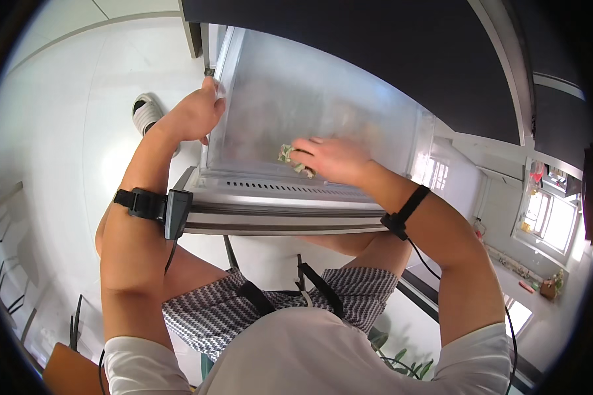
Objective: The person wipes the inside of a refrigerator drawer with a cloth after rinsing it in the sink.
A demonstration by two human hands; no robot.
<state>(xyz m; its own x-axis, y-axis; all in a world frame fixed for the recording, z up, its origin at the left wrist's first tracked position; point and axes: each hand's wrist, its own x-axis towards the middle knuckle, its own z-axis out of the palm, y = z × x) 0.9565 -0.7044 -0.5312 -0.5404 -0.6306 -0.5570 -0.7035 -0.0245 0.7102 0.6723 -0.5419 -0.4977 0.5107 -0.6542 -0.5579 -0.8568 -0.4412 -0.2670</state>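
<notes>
A translucent drawer (276, 94) of what looks like a refrigerator or freezer is pulled out before me, its surface hazy. My left hand (202, 111) grips the left rim of this drawer. In my right hand (331, 157) is a crumpled greenish patterned cloth (296, 161), pressed down near the front end of the drawer. The fingers partly cover the cloth. Between the drawer and my knees runs a metallic front panel (276, 217) with a row of slots (276, 186) along its inner side.
A dark door or cabinet panel (365, 54) overhangs the far side of the drawer. On the pale floor (104, 148) at left is my shoe (147, 112). Straps with small devices (179, 212) sit on both arms, trailing cables. A plant (410, 365) stands behind at lower right.
</notes>
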